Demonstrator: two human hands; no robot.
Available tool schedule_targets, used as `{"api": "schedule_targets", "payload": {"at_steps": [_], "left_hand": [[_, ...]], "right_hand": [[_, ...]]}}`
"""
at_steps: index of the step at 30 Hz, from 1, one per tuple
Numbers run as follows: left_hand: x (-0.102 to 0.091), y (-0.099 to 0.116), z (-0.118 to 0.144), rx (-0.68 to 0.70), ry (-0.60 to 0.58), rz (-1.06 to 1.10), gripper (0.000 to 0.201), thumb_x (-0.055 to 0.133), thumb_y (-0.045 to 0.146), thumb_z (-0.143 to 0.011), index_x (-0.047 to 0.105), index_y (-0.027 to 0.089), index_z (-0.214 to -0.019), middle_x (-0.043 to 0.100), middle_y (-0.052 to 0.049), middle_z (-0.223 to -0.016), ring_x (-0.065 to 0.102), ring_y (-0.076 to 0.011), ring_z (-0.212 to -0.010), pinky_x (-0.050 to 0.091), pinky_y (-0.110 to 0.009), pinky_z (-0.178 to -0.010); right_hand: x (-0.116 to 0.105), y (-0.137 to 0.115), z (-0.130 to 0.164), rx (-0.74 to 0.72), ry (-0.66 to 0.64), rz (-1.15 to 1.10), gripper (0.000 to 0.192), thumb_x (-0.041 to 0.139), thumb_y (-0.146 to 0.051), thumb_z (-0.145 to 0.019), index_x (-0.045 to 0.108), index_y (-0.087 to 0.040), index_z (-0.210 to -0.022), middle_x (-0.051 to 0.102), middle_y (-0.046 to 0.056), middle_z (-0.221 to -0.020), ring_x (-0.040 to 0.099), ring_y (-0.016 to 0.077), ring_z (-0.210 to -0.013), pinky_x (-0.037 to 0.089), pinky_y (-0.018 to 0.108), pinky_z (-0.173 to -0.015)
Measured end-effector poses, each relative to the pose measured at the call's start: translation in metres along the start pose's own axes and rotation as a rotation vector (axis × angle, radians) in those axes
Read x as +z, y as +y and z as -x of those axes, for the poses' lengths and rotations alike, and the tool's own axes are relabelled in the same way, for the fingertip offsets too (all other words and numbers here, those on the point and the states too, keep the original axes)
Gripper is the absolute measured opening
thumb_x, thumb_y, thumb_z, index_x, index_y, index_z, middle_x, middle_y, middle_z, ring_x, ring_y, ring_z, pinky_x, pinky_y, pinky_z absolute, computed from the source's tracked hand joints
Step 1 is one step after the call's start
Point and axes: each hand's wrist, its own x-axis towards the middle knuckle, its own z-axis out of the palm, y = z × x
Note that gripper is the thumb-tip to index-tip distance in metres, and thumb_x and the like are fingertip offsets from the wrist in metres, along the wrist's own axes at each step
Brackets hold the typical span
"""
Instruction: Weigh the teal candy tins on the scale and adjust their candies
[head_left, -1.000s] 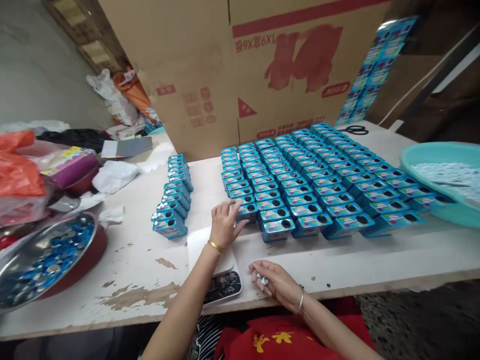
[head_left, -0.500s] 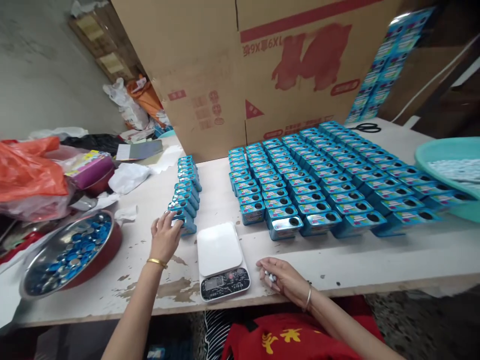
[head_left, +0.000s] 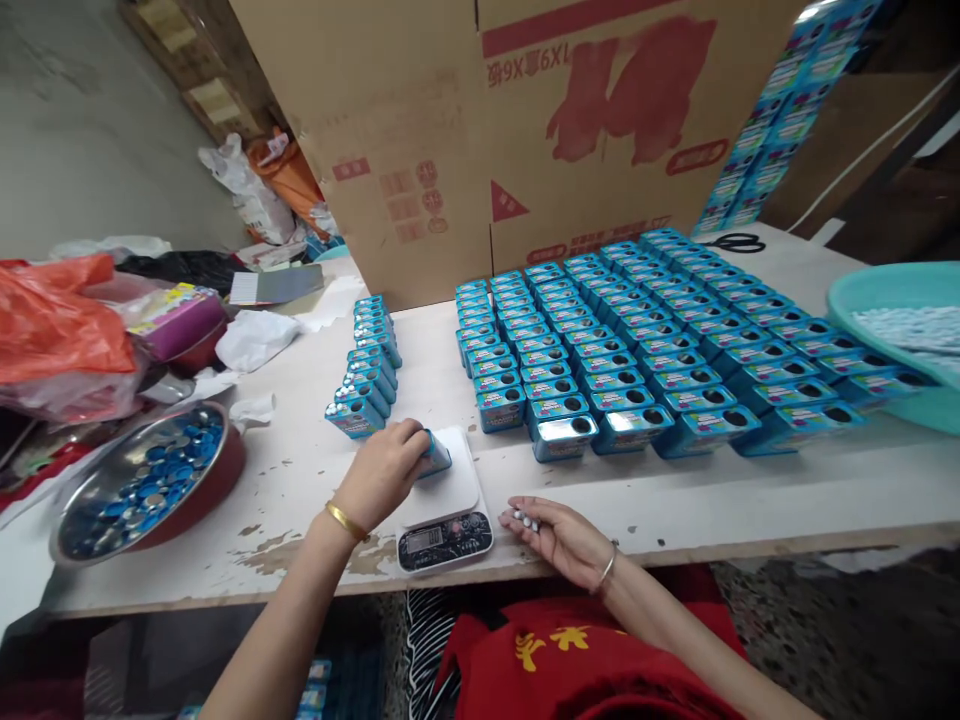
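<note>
My left hand (head_left: pixel 386 468) is closed around a small blue tin (head_left: pixel 435 455), which is just over the left part of a white digital scale (head_left: pixel 454 485). Whether the tin touches the scale's plate I cannot tell; the display seems to read zero. To the right of the scale, my right hand (head_left: pixel 562 540) is turned palm up with curled fingers, cupping several small white pellets (head_left: pixel 527 519). A short row of blue tins (head_left: pixel 367 375) with silvery tops stands left of the scale. Many more blue tins (head_left: pixel 622 375) with dark round holes on top fill the table's right half.
A steel bowl (head_left: pixel 217 470) of blue and silver caps stands at the left. At the right edge is a turquoise basin (head_left: pixel 847 300) holding white pieces. A large cardboard box (head_left: pixel 420 130) stands behind the tins. Black-handled scissors (head_left: pixel 739 243) lie at the back right.
My left hand has moved right from the front of the left row, bringing a blue tin over the scale. My right hand still holds the pellets beside the scale. The view has shifted slightly.
</note>
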Motion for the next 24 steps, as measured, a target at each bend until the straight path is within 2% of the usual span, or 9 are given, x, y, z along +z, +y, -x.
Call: {"api": "schedule_targets", "payload": {"at_steps": [3, 5, 7, 9, 12, 15, 19, 22, 24], "left_hand": [[0.008, 0.006, -0.008, 0.005, -0.078, 0.023, 0.007, 0.049, 0.024, -0.089, 0.053, 0.018, -0.086, 0.058, -0.007, -0.097, 0.055, -0.0193, -0.083, 0.045, -0.032, -0.070], [0.009, 0.003, -0.008, -0.014, -0.067, 0.064, 0.008, 0.053, 0.025, -0.087, 0.052, 0.018, -0.090, 0.059, -0.007, -0.096, 0.056, -0.0205, -0.084, 0.047, -0.033, -0.072], [0.005, -0.002, -0.001, -0.034, 0.020, 0.123, 0.018, 0.056, 0.031, -0.087, 0.051, 0.018, -0.098, 0.059, -0.007, -0.101, 0.057, -0.0220, -0.091, 0.048, -0.036, -0.078], [0.002, -0.008, 0.012, -0.073, 0.158, 0.184, 0.027, 0.055, 0.038, -0.087, 0.050, 0.018, -0.105, 0.058, -0.008, -0.107, 0.056, -0.0229, -0.099, 0.047, -0.039, -0.086], [0.006, -0.017, 0.041, -0.206, 0.314, 0.262, 0.028, 0.052, 0.041, -0.089, 0.051, 0.019, -0.107, 0.060, -0.007, -0.106, 0.056, -0.0213, -0.102, 0.046, -0.037, -0.089], [0.031, -0.024, 0.075, -0.372, 0.341, 0.333, 0.028, 0.051, 0.043, -0.089, 0.054, 0.019, -0.101, 0.062, -0.006, -0.098, 0.058, -0.0192, -0.093, 0.047, -0.034, -0.084], [0.083, -0.025, 0.114, -0.535, 0.298, 0.460, 0.028, 0.049, 0.044, -0.088, 0.057, 0.018, -0.096, 0.062, -0.005, -0.095, 0.059, -0.0183, -0.090, 0.047, -0.033, -0.083], [0.115, -0.018, 0.129, -0.608, 0.292, 0.539, 0.027, 0.048, 0.043, -0.088, 0.056, 0.018, -0.094, 0.062, -0.006, -0.092, 0.058, -0.0182, -0.087, 0.048, -0.033, -0.081], [0.128, -0.012, 0.133, -0.639, 0.314, 0.566, 0.026, 0.048, 0.042, -0.088, 0.056, 0.018, -0.092, 0.061, -0.005, -0.090, 0.058, -0.0181, -0.086, 0.048, -0.033, -0.080]], "right_hand": [[-0.002, -0.001, 0.007, 0.013, 0.008, 0.018, 0.014, 0.058, 0.002, -0.073, 0.060, -0.007, -0.084, 0.069, 0.013, -0.083, 0.070, 0.0166, -0.083, 0.055, 0.019, -0.076], [-0.007, 0.000, 0.010, 0.023, -0.017, 0.061, 0.018, 0.059, 0.002, -0.071, 0.060, -0.007, -0.086, 0.069, 0.013, -0.084, 0.069, 0.0154, -0.082, 0.055, 0.018, -0.074], [-0.013, 0.001, 0.012, 0.024, -0.040, 0.118, 0.018, 0.063, -0.001, -0.071, 0.060, -0.008, -0.088, 0.070, 0.013, -0.083, 0.069, 0.0129, -0.078, 0.054, 0.016, -0.069], [-0.019, 0.002, 0.014, 0.023, -0.053, 0.180, 0.020, 0.069, -0.007, -0.070, 0.060, -0.009, -0.087, 0.070, 0.010, -0.081, 0.067, 0.0105, -0.074, 0.052, 0.014, -0.066], [-0.025, 0.002, 0.016, 0.023, -0.069, 0.283, 0.028, 0.077, -0.015, -0.064, 0.062, -0.010, -0.087, 0.069, 0.008, -0.078, 0.064, 0.0079, -0.069, 0.050, 0.013, -0.064], [-0.023, -0.004, 0.019, 0.021, -0.084, 0.412, 0.035, 0.081, -0.024, -0.061, 0.063, -0.010, -0.087, 0.068, 0.006, -0.072, 0.058, 0.0060, -0.061, 0.047, 0.015, -0.060], [-0.007, -0.021, 0.020, -0.031, -0.087, 0.583, 0.038, 0.081, -0.032, -0.058, 0.065, -0.010, -0.084, 0.065, 0.002, -0.065, 0.051, 0.0051, -0.052, 0.042, 0.018, -0.053], [0.014, -0.038, 0.018, -0.137, -0.116, 0.710, 0.036, 0.080, -0.033, -0.058, 0.065, -0.011, -0.082, 0.064, 0.001, -0.065, 0.049, 0.0053, -0.050, 0.040, 0.020, -0.051], [0.032, -0.051, 0.015, -0.209, -0.173, 0.806, 0.033, 0.077, -0.033, -0.061, 0.064, -0.011, -0.081, 0.063, 0.000, -0.063, 0.049, 0.0057, -0.050, 0.039, 0.021, -0.050]]}}
